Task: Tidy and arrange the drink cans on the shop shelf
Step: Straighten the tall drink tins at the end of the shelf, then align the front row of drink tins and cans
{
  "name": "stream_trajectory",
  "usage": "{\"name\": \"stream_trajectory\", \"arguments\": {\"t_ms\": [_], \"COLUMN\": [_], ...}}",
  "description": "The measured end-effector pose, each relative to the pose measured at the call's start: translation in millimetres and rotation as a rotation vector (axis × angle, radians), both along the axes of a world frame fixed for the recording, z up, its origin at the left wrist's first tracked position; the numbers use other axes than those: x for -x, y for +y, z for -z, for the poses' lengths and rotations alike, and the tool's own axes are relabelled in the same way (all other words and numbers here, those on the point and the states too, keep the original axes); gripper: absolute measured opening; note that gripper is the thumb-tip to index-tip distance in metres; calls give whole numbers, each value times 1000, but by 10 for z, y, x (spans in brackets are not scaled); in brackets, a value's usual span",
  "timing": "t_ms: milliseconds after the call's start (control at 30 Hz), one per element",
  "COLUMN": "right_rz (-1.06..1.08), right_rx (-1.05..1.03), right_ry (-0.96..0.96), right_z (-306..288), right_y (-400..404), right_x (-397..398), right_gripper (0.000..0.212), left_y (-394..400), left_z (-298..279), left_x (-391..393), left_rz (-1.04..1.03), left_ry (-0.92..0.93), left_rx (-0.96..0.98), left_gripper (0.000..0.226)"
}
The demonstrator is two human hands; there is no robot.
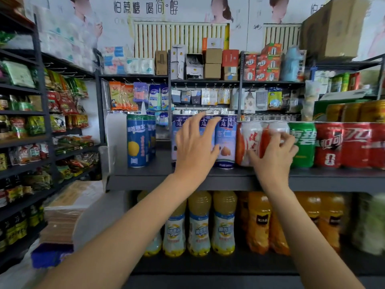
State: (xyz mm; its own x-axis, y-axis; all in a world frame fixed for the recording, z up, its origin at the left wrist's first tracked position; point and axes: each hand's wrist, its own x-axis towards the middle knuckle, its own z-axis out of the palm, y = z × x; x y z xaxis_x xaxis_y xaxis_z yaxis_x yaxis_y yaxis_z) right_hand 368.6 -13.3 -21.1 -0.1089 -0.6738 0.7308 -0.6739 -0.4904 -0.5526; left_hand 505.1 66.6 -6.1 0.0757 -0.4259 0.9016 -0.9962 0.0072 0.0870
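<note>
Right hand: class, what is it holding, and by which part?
The right hand grips an orange-and-white can by its side, mid-height. The left hand holds nothing.

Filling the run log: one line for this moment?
left hand: open, over blue cans | right hand: gripping white-orange can | shelf: cans upright

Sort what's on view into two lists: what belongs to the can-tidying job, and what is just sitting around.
Job:
- orange-and-white cans, gripped by right hand
- pale blue cans, left hand in front of them
- green can
- red cans

Just around:
- juice bottles
- cardboard box
</note>
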Motion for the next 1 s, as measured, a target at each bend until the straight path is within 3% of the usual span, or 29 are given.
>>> {"name": "stream_trajectory", "arguments": {"t_ms": [167, 300, 433, 800, 1000], "right_rz": [-340, -241, -262, -234, -215], "right_rx": [98, 102, 37, -65, -130], "right_ry": [149, 283, 309, 337, 250], "right_z": [112, 23, 28, 24, 29], "right_y": [-102, -206, -233, -172, -175], "right_x": [132, 224, 207, 207, 166], "right_gripper": [59, 47, 38, 46, 44], "left_y": [-440, -534, -517, -533, -541], "left_z": [137, 200, 187, 210, 226], "left_x": [432, 426, 430, 316, 294], "left_rz": [-190, -336, -344, -346, -364], "left_ry": [-260, -256, -189, -294, -304], "left_rx": [-20, -126, -211, -77, -62], "left_gripper": [66, 82, 82, 88, 87]}}
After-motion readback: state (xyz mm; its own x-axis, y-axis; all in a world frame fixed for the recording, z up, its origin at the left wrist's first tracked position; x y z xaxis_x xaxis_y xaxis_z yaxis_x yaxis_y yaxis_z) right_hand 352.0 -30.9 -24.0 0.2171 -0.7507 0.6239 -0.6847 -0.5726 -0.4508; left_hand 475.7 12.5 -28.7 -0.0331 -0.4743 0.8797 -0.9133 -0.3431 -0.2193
